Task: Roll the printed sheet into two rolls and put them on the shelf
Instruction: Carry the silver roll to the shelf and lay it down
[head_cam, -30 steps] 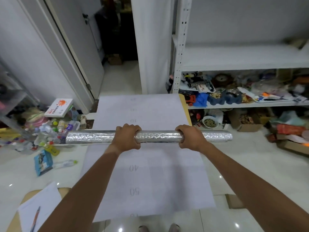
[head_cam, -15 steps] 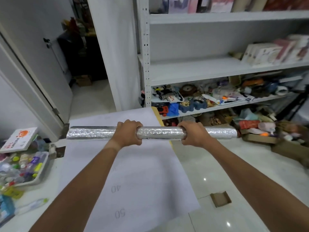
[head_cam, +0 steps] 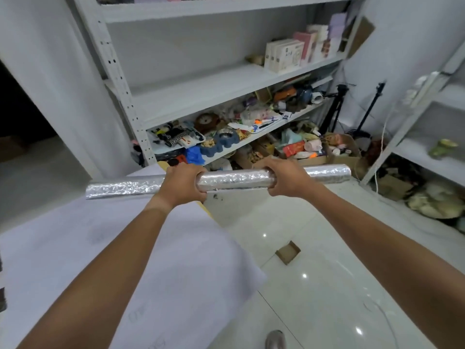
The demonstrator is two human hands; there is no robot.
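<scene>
Both hands are still gripping the silver foil roll, left hand and right hand curled tight around its middle, holding it level in the air. The view is swinging right since a moment ago: the white shelf is filling the far side, the printed sheet sliding near-left. Its printed numbers are too blurred to read.

Bright overhead light; glare on floor; wide-angle edge distortion; slight blur.
</scene>
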